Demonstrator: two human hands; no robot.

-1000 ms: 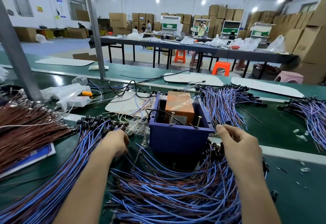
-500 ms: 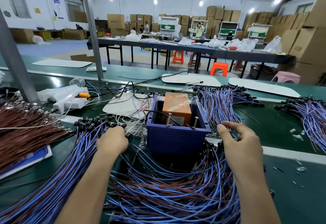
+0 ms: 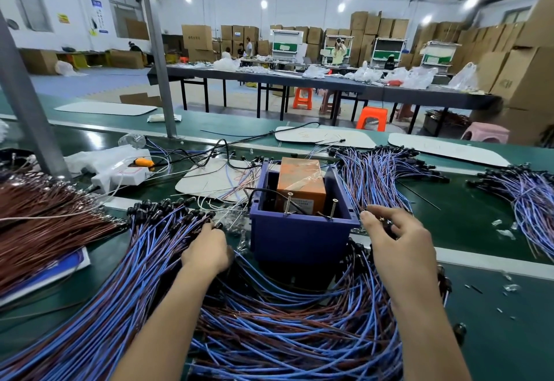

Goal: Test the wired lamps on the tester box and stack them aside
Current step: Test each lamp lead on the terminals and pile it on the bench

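The blue tester box (image 3: 299, 239) stands at the centre of the green bench, with an orange block (image 3: 300, 183) and two upright screws (image 3: 333, 207) inside. My left hand (image 3: 207, 250) is just left of the box, its fingers curled over the black lamp heads at the end of the left stack of wired lamps (image 3: 135, 260). My right hand (image 3: 395, 239) is by the box's right corner, thumb out, with curled fingers round a dark lamp head. A tangled pile of blue and brown wired lamps (image 3: 284, 326) lies in front of the box under both forearms.
More lamp bundles lie behind the box on the right (image 3: 374, 177) and at the far right (image 3: 524, 195). Brown wires (image 3: 39, 224) fan out on the left. A white power strip (image 3: 120, 175), cables and white boards (image 3: 215, 183) sit behind. Two metal posts (image 3: 156, 51) rise on the left.
My right hand's fingers have loosened from a tight pinch at the box's right corner, with the thumb spreading out. My left hand has stayed on the lamp heads, shifting slightly towards the box.
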